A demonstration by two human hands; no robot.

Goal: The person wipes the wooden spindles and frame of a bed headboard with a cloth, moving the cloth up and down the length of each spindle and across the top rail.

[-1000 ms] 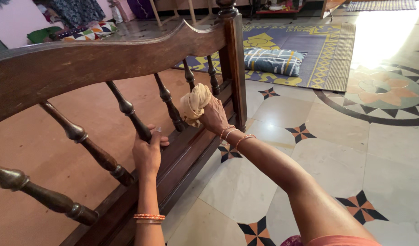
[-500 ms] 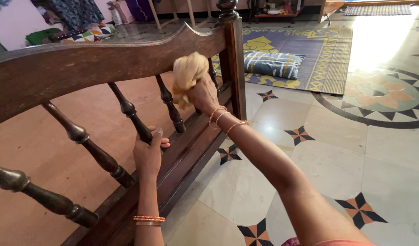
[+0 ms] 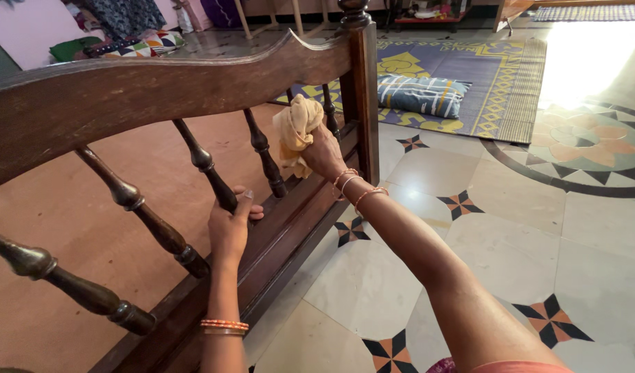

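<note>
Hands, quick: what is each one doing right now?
Left hand: closed around a spindle of the wooden rail.
Right hand: closed on a bunched yellow cloth, held against the spindles.

The right hand (image 3: 324, 153) with its bunched cloth (image 3: 295, 131) has come back down toward 6 o'clock from just under the top rail (image 3: 193, 76), after rising there from near the bottom rail, and now sits mid-height against a spindle (image 3: 329, 110).
</note>
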